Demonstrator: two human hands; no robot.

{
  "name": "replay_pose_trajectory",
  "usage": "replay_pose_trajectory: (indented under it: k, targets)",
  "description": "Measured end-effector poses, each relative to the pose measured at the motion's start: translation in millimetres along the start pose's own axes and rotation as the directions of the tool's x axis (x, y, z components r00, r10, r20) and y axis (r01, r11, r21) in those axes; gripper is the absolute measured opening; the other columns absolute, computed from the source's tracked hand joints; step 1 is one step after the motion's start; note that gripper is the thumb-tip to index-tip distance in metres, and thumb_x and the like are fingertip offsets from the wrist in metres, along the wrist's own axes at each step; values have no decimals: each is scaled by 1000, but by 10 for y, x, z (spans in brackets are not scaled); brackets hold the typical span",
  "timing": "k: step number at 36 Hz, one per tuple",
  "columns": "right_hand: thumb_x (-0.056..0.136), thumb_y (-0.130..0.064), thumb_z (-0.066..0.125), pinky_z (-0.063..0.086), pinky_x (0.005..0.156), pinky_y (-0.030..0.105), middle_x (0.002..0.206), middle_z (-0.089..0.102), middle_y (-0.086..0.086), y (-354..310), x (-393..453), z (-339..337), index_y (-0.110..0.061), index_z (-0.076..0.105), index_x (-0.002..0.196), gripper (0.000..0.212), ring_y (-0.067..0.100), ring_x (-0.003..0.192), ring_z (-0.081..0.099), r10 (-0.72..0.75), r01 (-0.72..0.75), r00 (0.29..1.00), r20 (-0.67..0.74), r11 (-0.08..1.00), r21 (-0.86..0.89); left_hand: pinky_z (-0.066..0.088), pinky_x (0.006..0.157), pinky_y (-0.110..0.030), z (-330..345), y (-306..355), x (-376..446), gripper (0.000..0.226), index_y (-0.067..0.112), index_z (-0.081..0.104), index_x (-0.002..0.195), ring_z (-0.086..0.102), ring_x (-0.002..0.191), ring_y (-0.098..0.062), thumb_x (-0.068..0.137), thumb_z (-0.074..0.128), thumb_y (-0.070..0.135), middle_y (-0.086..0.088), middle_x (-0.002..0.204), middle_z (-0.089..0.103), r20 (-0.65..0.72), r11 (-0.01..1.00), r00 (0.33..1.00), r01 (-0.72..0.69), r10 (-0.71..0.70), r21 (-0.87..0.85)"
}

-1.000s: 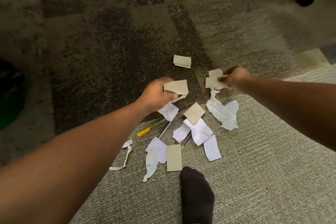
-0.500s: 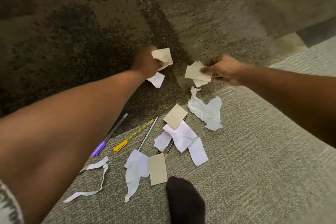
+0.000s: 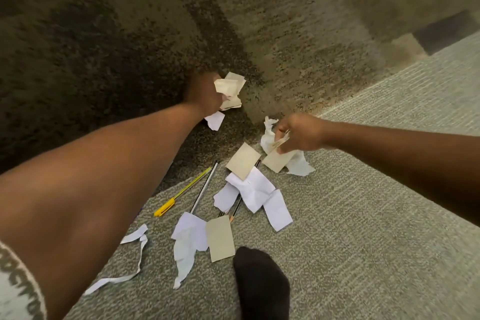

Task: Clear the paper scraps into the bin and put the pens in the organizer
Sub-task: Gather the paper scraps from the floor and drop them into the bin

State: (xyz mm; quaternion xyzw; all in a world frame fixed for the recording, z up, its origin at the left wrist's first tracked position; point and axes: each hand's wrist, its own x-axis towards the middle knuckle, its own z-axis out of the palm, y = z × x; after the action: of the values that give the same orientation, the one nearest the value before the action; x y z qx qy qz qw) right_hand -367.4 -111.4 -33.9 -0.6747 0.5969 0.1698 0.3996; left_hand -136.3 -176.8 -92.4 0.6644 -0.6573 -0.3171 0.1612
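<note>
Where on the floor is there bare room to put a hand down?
Bare: the light carpet right of the white scraps, and the dark carpet beyond the left hand. Crowded: between the yellow pen and the right hand.

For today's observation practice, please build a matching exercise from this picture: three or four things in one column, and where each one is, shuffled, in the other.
Things:
1. left hand
2. right hand
3. yellow pen
4. black sock

Places or states:
A. lying on the carpet beside a clear pen
B. bottom edge, just below a tan card
C. gripping crumpled tan scraps
D. pinching a tan card over white paper

Pairs: 1-C, 2-D, 3-A, 4-B
</note>
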Motion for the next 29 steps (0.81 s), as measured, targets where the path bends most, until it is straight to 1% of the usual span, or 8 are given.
replay_pose_trajectory:
  k: [2,4,8,15,19,23,25,29]
  targets:
    - [79,-18,76,45,64,26,90,67,0,-41,11,102,-18,64,84,13,18,81,61,-47,33,993,-105,990,-134,48,90,-36,7,4,-43,41,8,63,120,60,111,-31,81,74,17,-14,121,65,-6,999,1000,11,-11,-33]
    - [79,-16,74,41,60,24,88,66,1,-67,22,147,-20,62,84,13,18,79,60,-61,37,988,-144,986,-161,48,86,-31,3,2,-87,37,10,66,117,62,108,-27,81,74,15,-11,118,67,-15,995,1000,17,-18,-94]
    - [80,-11,74,41,53,23,88,67,2,-85,9,20,-16,65,92,16,16,73,59,5,-11,997,-79,996,-88,43,78,-22,-59,-18,-218,31,13,69,113,63,102,-18,82,71,12,-6,112,70,-34,980,999,13,-20,-200]
    - [82,-9,74,57,77,37,108,65,1,-287,-88,-198,-24,60,112,37,22,95,65,-89,85,991,98,995,50,43,75,-19,-225,-146,-504,29,15,70,112,61,94,-11,84,72,8,1,107,69,-29,943,997,53,-66,-328]
    - [84,-17,73,50,90,35,123,54,-1,-538,-125,-89,-39,39,141,70,18,108,57,-154,204,964,219,951,-231,39,65,-8,-355,-220,-690,34,16,68,116,57,92,-7,83,74,9,6,102,64,-14,937,998,54,-63,-346]
    - [87,-14,67,43,80,29,135,54,7,-797,-60,120,-38,22,150,81,21,110,56,-175,307,935,309,837,-453,41,73,-19,-452,-249,-894,36,14,67,117,59,92,-11,82,76,11,1,102,66,39,948,999,39,-28,-317]
    - [89,-14,64,38,77,27,133,56,9,-891,-11,197,-33,25,151,76,25,111,56,-179,337,931,317,752,-567,41,67,-17,-478,-255,-1004,35,11,67,114,59,89,-12,81,76,9,-3,102,67,97,948,995,15,17,-318]
    - [88,-20,65,36,78,25,127,60,7,-969,76,302,-23,50,138,52,26,113,56,-166,336,939,302,642,-689,38,62,-5,-450,-273,-1196,30,10,69,107,58,87,-8,78,77,5,-5,101,71,221,960,968,-55,119,-275]
